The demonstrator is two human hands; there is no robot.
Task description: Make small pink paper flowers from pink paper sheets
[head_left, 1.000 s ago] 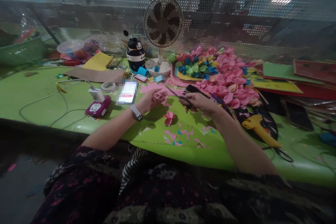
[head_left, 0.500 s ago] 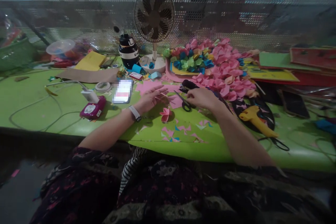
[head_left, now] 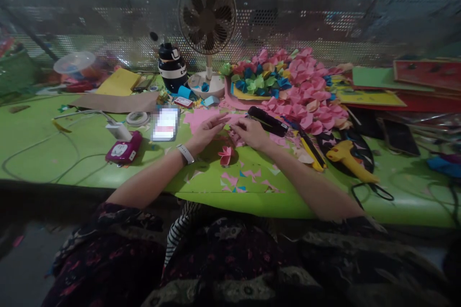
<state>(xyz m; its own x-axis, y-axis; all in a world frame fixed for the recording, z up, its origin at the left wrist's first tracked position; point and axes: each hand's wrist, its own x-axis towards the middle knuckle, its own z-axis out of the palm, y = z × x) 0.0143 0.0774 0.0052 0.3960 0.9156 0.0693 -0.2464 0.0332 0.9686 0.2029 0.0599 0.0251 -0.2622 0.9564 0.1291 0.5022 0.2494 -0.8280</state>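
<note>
My left hand (head_left: pixel 209 130), with a pale watch on its wrist, is closed in a pinch on a small pink paper piece (head_left: pixel 226 123), mostly hidden by the fingers. My right hand (head_left: pixel 251 133) meets it from the other side, its thumb and fingertips pinched at the same piece. Just below them a folded pink paper flower (head_left: pixel 226 155) lies on the green table (head_left: pixel 201 184). Flat pink paper sheets (head_left: pixel 196 117) spread behind my left hand. Pink scraps lie under my right hand, and a black stapler-like tool (head_left: pixel 268 121) is beyond it.
Paper flowers (head_left: pixel 306 76) are heaped at the back right. Nearer stand a yellow glue gun (head_left: pixel 351 160) and a yellow-black cutter (head_left: pixel 312 151). A phone (head_left: pixel 165 124), a purple power adapter (head_left: pixel 124 148), a bottle (head_left: pixel 172 69) and a fan (head_left: pixel 208 14) are on the left and back. Paper scraps (head_left: pixel 248 177) litter the front.
My right hand has moved left, away from the dark scissors, to meet my left hand. The scissors no longer show. The view has shifted slightly.
</note>
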